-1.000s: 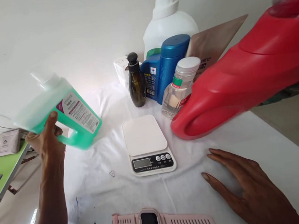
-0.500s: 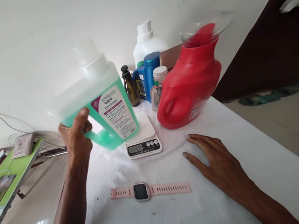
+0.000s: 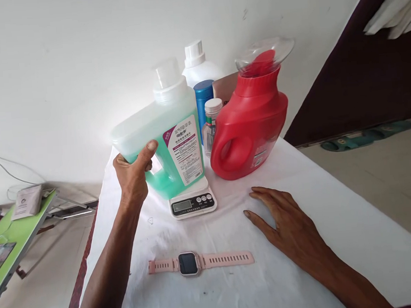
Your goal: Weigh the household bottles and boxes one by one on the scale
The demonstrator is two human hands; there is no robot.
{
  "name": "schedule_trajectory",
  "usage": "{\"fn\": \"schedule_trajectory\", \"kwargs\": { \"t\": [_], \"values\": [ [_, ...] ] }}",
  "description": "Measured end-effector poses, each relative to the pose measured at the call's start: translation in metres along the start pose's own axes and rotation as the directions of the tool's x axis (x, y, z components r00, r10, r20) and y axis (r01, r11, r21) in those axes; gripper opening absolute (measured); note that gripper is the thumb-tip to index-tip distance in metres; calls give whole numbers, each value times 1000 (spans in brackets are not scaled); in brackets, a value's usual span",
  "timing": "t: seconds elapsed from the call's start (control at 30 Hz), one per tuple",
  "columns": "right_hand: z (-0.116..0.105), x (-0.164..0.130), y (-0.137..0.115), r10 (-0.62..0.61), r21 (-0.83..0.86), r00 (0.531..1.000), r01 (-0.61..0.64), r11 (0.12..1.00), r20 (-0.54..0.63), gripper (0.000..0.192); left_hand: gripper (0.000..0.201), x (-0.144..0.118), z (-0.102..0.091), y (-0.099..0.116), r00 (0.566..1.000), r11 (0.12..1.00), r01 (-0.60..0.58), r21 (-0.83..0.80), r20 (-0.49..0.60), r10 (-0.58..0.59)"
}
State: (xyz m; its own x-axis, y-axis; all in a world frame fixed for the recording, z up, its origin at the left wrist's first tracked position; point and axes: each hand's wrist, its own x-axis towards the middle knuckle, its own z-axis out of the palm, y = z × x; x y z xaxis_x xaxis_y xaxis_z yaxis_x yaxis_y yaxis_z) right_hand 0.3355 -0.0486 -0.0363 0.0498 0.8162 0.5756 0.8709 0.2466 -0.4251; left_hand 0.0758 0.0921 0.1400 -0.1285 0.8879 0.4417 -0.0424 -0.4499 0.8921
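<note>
My left hand is closed round the handle of a translucent detergent bottle with green liquid and a white cap. The bottle tilts a little over a white kitchen scale and hides most of its platform; whether its base touches the platform I cannot tell. On the white cloth, my right hand lies with fingers apart and nothing in it. A smartwatch with a pink strap is stretched out nearer to me, left of that hand. The scale's display looks blank.
Right of the scale stands a red jug topped by a clear dish. Behind are a small clear bottle, a blue bottle and a white bottle near the wall. A green table stands at left.
My left hand has brought the green detergent bottle rightward, more squarely over the scale; it now hides the dark pump bottle. My right hand keeps its pose on the cloth while the view shifts slightly.
</note>
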Motion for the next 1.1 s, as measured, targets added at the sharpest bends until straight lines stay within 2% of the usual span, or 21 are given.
{"fn": "schedule_trajectory", "kwargs": {
  "t": [0.2,0.27,0.33,0.47,0.53,0.6,0.67,0.73,0.87,1.1],
  "values": [
    [3,-2,3,23,-7,999,-23,1000,23,39,49,-4,-21,5,986,967,-105,232,152,71],
    [1,-2,4,42,2,998,-42,999,54,40,60,-3,-30,4,985,969,-111,220,155,78],
    [-4,2,4,46,16,994,-47,999,103,39,71,0,-40,-2,992,985,-71,156,110,54],
    [-18,15,-9,37,79,983,-52,996,178,30,70,-1,-63,-35,994,992,104,77,8,-105],
    [-22,22,-21,32,117,980,-55,992,195,25,65,-8,-75,-61,977,971,211,108,-33,-209],
    [-20,25,-31,14,131,980,-41,990,199,31,63,-20,-86,-86,955,939,296,178,-59,-290],
    [-11,26,-36,-14,108,986,-3,994,164,40,64,-32,-93,-105,950,921,312,235,-58,-307],
    [0,24,-36,-56,62,993,50,997,107,43,63,-40,-97,-115,957,919,288,268,-43,-287],
    [13,21,-31,-129,-3,990,129,992,53,44,58,-43,-98,-116,968,914,241,327,-11,-251],
    [10,22,-32,-145,-7,989,145,989,42,43,54,-41,-95,-112,966,902,242,357,-6,-257]
  ]
}}
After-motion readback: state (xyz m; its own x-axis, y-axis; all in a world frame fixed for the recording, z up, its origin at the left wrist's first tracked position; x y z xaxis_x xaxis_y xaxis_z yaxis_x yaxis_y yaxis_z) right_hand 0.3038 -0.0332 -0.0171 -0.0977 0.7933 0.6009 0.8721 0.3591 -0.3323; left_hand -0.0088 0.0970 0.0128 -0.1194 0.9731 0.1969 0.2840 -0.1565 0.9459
